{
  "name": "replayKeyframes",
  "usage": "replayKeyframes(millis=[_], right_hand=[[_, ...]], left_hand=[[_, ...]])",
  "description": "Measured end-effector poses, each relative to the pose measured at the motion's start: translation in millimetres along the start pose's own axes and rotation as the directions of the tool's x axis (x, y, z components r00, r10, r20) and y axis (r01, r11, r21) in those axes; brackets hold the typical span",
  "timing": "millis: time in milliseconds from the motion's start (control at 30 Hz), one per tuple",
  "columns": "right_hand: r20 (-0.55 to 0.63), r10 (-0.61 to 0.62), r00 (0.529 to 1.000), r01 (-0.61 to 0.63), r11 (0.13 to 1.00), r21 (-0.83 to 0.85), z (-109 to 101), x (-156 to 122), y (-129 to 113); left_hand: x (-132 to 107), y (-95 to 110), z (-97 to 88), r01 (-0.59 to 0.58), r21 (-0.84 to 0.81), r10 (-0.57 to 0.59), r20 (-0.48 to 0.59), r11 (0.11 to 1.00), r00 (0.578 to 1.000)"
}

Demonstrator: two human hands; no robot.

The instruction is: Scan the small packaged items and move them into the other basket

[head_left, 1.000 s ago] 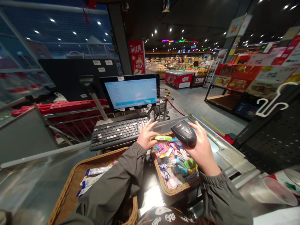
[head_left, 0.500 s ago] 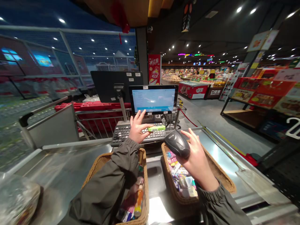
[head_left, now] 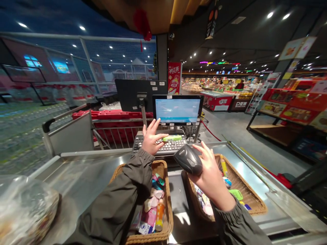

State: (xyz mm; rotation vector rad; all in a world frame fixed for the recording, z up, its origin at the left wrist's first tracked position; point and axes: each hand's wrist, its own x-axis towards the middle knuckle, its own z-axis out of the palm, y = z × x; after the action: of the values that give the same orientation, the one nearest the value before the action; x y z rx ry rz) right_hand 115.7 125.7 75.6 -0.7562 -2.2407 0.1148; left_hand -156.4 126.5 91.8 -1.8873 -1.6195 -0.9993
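Observation:
Between the thumb and fingers of my left hand is a small bright green packet, held over the keyboard. The other fingers of that hand are stretched upward. My right hand grips a black handheld barcode scanner, whose head points left toward the packet. Below my left forearm stands a wicker basket with small packaged goods and an orange bottle. A second wicker basket, partly hidden by my right hand, holds more small items.
A lit monitor stands behind the keyboard, with a second screen turned away beside it. At the left of the metal counter lies a clear plastic bag. Shelves of red boxes are at right.
The view has turned left, so the counter and screens appear farther right. My right hand has shifted left with the scanner, nearer the packet; my left hand keeps its hold.

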Motion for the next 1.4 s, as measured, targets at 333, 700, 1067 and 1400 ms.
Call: replayKeyframes(millis=[333,700,1067,1400], right_hand=[[0.008,-0.019,1.000,0.019,1.000,0.023,4.9,-1.9,-15.2],[0.010,-0.005,1.000,0.005,1.000,0.021,6.3,-5.8,-28.2],[0.030,0.001,1.000,-0.002,0.999,0.039,14.6,-7.7,-35.0],[0.049,0.001,0.999,-0.003,0.999,0.055,33.2,-8.0,-33.9]], left_hand=[[-11.7,-8.8,-11.1,0.001,0.002,-0.001,-0.009,1.000,1.000],[-25.3,-15.7,-24.0,0.016,0.004,-0.016,-0.001,1.000,1.000],[-55.1,-21.0,-40.8,0.065,0.021,-0.066,0.048,0.998,0.997],[-109.7,-33.2,-48.0,0.055,0.022,-0.058,0.179,0.998,0.982]])
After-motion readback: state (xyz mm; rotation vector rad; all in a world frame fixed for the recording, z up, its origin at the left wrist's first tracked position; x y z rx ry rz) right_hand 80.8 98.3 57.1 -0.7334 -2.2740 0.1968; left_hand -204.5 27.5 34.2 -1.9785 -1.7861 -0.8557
